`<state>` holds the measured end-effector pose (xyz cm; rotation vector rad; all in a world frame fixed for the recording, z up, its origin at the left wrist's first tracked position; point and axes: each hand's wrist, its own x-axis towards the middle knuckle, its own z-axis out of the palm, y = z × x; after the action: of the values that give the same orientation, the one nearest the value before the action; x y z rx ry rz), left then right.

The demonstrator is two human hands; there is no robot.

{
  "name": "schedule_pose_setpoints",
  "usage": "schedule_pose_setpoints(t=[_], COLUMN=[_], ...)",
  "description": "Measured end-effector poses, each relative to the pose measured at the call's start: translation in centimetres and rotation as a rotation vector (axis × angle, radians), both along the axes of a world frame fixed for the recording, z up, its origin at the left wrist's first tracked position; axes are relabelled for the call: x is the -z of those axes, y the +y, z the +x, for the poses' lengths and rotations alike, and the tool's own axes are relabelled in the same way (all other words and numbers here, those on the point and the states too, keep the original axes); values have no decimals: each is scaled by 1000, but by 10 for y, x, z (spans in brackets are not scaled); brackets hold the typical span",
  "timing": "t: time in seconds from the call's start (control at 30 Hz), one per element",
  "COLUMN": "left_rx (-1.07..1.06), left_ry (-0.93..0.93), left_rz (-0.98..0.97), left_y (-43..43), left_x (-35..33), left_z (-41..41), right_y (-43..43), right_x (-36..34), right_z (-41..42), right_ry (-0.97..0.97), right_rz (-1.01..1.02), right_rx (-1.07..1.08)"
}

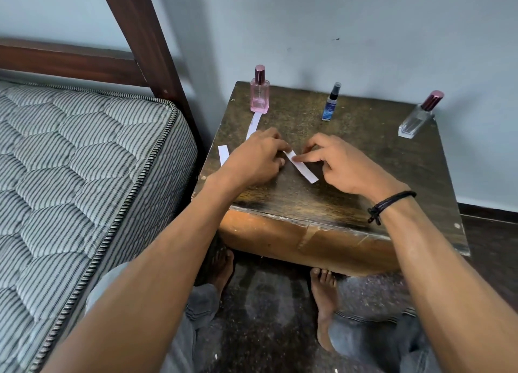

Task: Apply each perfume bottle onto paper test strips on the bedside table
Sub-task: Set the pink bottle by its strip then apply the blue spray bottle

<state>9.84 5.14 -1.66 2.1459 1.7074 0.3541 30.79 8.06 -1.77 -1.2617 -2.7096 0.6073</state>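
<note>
Strip [304,168] mid-frame on bench [350,154] | left hand [252,159] pinches its end | right hand [342,165], forefinger straight, pins it, likely for spraying

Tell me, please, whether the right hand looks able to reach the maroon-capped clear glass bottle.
Probably yes: nothing stands between the right hand and the maroon-capped clear glass bottle.

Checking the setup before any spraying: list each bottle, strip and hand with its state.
pink bottle, upright, capped.
blue bottle, upright, untouched.
clear bottle, standing, capped.
middle strip, flat on the bedside table, under both hands.
back strip, flat before the pink bottle.
left strip, flat, partly hidden.
left hand, holds the middle strip's end.
right hand, forefinger presses the middle strip.
</note>
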Motion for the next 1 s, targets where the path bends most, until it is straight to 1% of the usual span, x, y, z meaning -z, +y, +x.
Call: schedule_pose_setpoints(t=[0.13, 0.23, 0.3, 0.43, 0.57, 0.67, 0.73, 0.87, 1.0], left_rx=[-17, -22, -25, -25, -77, -25, -4, 26, 53], left_ry=[27, 22, 13, -25, -110, -132, -99, 48, 94], left_rz=[11, 24, 24, 31, -54, -163, -208, -142, -168], left_y=[2, 2, 3, 3, 3, -1, -6, -13, -12], left_x=[0, 0, 0, -3, -9, -12, -11, -3, -3], left_z=[2, 3, 2, 0, -4, -6, -4, 2, 0], right_y=[-2, -5, -10, -17, -18, -16, -13, -1, 11], right_x=[0, -3, -6, -4, 3, 3, 2, -5, -10], right_z=[3, 3, 1, -6, -13, -12, -8, -1, 7], right_ry=[21, 92, 131, 88, 96, 76, 83, 88, 124], right_rz=[-5, 3, 32, 65, 131, 154, 148, 128, 103], right_rx=[1, 35, 18, -24, 63, 131, 150, 230, 308])
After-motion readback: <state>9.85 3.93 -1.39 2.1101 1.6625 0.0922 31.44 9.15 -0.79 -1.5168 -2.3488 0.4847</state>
